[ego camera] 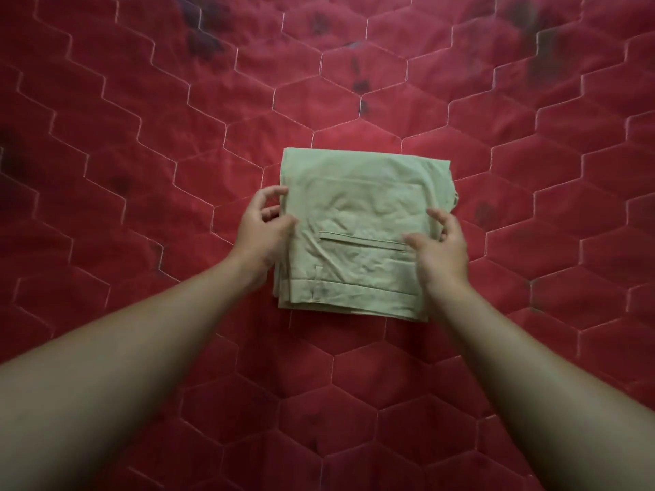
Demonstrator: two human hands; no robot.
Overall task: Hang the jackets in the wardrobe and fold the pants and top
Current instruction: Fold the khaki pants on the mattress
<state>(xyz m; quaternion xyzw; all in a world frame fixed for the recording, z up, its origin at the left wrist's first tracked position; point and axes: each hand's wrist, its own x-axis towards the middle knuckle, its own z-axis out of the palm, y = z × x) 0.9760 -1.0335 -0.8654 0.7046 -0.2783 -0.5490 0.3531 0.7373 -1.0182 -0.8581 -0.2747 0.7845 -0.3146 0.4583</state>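
Khaki pants [354, 200] lie folded into a compact, roughly square packet on a red quilted bedspread [141, 143]. The waistband [368, 291] is on the side nearest the person, and a welt back pocket [361, 241] faces up. The pants fold looks finished or all but finished, so the step in hand is probably a last squaring or patting of the packet. No jackets, top or wardrobe show here, so how far the rest of the task has got cannot be told.

Nearest the camera, two bare forearms reach in toward the pants, the left forearm [124, 349] on the packet's left and the right forearm [531, 370] on its right. The left hand [264, 230] sits at the pants' left edge with its fingers loosely curled. Its fingertips and thumb are touching or just beside the stacked layers, and nothing is plainly pinched. The right hand [441, 251] is over the right part of the pants, beside the pocket's right end, fingers relaxed and slightly spread, holding nothing. Whether it rests on the cloth or hovers just above it cannot be told.

The next move likely calls for both hands to take opposite edges and lift the packet whole. The layers at the pants' near left corner sit slightly staggered and could slip apart if only the top one is caught.

Beyond the pants the bedspread runs on in stitched hexagons, with dark blotches [205, 33] well behind the packet.
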